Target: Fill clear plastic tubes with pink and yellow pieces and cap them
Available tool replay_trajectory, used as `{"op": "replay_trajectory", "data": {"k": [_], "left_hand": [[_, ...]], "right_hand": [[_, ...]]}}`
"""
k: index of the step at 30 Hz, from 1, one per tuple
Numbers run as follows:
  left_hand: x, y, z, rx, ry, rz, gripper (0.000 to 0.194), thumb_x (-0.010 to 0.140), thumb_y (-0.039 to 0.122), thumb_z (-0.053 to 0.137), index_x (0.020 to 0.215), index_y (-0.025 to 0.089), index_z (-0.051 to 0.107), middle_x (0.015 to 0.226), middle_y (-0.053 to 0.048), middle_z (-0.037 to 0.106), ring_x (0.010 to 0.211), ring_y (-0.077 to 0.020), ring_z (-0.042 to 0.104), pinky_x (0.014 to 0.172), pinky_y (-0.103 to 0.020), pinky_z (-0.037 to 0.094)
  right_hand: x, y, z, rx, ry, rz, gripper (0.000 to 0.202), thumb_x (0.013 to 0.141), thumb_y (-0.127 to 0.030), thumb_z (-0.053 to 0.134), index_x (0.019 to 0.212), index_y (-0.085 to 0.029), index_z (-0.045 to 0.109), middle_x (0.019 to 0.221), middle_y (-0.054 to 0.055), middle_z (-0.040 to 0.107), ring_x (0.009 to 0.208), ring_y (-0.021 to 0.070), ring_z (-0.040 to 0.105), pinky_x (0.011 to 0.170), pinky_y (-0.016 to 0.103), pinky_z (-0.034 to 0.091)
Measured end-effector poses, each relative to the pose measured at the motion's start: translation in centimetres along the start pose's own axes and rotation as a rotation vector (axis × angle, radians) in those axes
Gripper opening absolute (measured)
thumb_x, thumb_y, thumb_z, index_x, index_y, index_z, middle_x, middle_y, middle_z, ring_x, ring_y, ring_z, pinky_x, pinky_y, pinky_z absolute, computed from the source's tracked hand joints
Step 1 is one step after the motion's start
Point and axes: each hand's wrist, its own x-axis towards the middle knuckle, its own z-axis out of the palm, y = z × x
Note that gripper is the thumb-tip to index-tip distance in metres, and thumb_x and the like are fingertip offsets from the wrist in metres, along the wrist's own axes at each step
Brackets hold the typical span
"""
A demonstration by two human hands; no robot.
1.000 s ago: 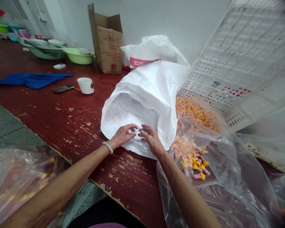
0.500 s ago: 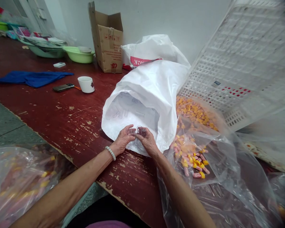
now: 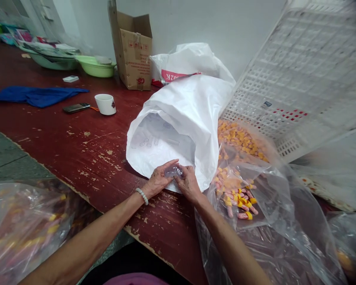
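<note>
Small clear plastic tubes (image 3: 173, 171) are held between my two hands, at the mouth of a large white sack (image 3: 178, 107) lying on its side. My left hand (image 3: 159, 179), with a beaded bracelet at the wrist, is closed on the left part of the tubes. From the other side my right hand (image 3: 189, 183) grips them with thumb and fingers. How many tubes there are cannot be made out. A few more clear tubes (image 3: 149, 141) lie inside the sack.
Right of the sack, a clear plastic bag (image 3: 273, 198) holds many pink pieces with yellow caps (image 3: 243, 202). A white perforated basket (image 3: 293, 79) leans above it. A white cup (image 3: 105, 104), a phone (image 3: 76, 108) and a cardboard box (image 3: 135, 59) stand on the worn red table (image 3: 86, 146).
My hands have come closer together and shifted slightly down and right. The tubes, earlier apart and upright between the fingers, are now gathered together and tilted. The view has shifted slightly.
</note>
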Motion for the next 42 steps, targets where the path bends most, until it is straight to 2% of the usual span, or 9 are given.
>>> {"op": "replay_trajectory", "data": {"k": [3,6,12,20,24,28,33,38,42], "left_hand": [[-0.1,-0.1,0.0,0.098,-0.072,0.010,0.072,0.068,0.012,0.064,0.136,0.022,0.042,0.132,-0.010,0.054,0.115,-0.0227,0.055,0.098,-0.037,0.044],[0.2,0.1,0.2,0.219,-0.096,0.089,0.060,0.071,0.013,0.062,0.129,0.020,0.051,0.131,-0.008,0.056,0.118,-0.0218,0.052,0.104,-0.037,0.039],[1.3,-0.3,0.9,0.259,0.017,0.215,0.035,0.075,0.017,0.059,0.109,0.016,0.062,0.112,-0.007,0.065,0.106,-0.0182,0.059,0.099,-0.031,0.042],[0.9,0.9,-0.7,-0.080,0.189,-0.003,0.042,0.066,0.029,0.072,0.104,0.015,0.061,0.091,-0.007,0.067,0.076,-0.0154,0.062,0.065,-0.026,0.051],[0.2,1.8,-1.7,-0.181,0.236,-0.100,0.049,0.063,0.032,0.074,0.107,0.016,0.060,0.091,-0.006,0.066,0.068,-0.0139,0.062,0.056,-0.024,0.050],[-0.1,2.3,-1.6,-0.173,0.184,-0.109,0.049,0.061,0.033,0.076,0.106,0.018,0.061,0.091,-0.005,0.064,0.069,-0.0145,0.063,0.058,-0.026,0.051],[-0.4,2.1,-1.1,-0.148,0.092,-0.116,0.043,0.066,0.035,0.074,0.101,0.016,0.059,0.081,-0.002,0.063,0.067,-0.0125,0.061,0.061,-0.025,0.050],[-1.4,2.2,-0.9,-0.183,-0.103,-0.195,0.052,0.064,0.029,0.077,0.109,0.019,0.053,0.088,-0.002,0.065,0.074,-0.0138,0.063,0.065,-0.027,0.052],[-2.1,2.4,-0.3,-0.160,-0.172,-0.192,0.055,0.059,0.021,0.079,0.108,0.018,0.054,0.092,-0.003,0.065,0.074,-0.0140,0.063,0.058,-0.023,0.051]], "right_hand": [[-0.3,0.0,-0.3,-0.021,-0.062,-0.036,0.045,0.072,-0.007,0.047,0.116,-0.018,0.053,0.093,0.004,0.045,0.085,0.0169,0.048,0.081,0.032,0.045],[-0.4,-0.1,-0.8,-0.030,-0.130,-0.042,0.056,0.067,-0.002,0.043,0.121,-0.016,0.046,0.094,0.004,0.042,0.088,0.0165,0.046,0.081,0.029,0.044],[0.0,-0.4,-1.6,-0.056,-0.155,-0.021,0.047,0.069,-0.006,0.046,0.115,-0.013,0.050,0.096,0.006,0.044,0.086,0.0162,0.047,0.078,0.028,0.044],[-0.3,-2.8,-2.6,-0.233,-0.180,-0.030,0.047,0.084,-0.024,0.055,0.126,-0.012,0.041,0.077,0.004,0.062,0.074,0.0187,0.057,0.070,0.030,0.041],[-1.0,-4.4,-3.5,-0.386,-0.257,-0.144,0.027,0.088,-0.030,0.053,0.113,-0.020,0.055,0.094,0.008,0.062,0.085,0.0187,0.060,0.072,0.027,0.041],[-1.4,-5.1,-3.2,-0.481,-0.241,-0.182,0.034,0.084,-0.020,0.056,0.117,-0.020,0.053,0.102,0.010,0.058,0.090,0.0195,0.058,0.075,0.028,0.043],[-1.2,-4.4,-2.1,-0.145,-0.088,-0.099,0.027,0.079,-0.022,0.060,0.104,-0.016,0.052,0.089,0.006,0.063,0.081,0.0167,0.059,0.072,0.028,0.045],[-1.5,-4.0,-1.7,0.279,-0.037,0.092,0.036,0.072,-0.021,0.065,0.104,-0.019,0.049,0.077,-0.002,0.064,0.069,0.0129,0.061,0.063,0.025,0.048],[-3.4,-4.9,-3.0,0.307,-0.035,0.000,0.023,0.077,-0.016,0.057,0.100,-0.020,0.055,0.084,-0.001,0.068,0.076,0.0128,0.063,0.070,0.026,0.049]]}}
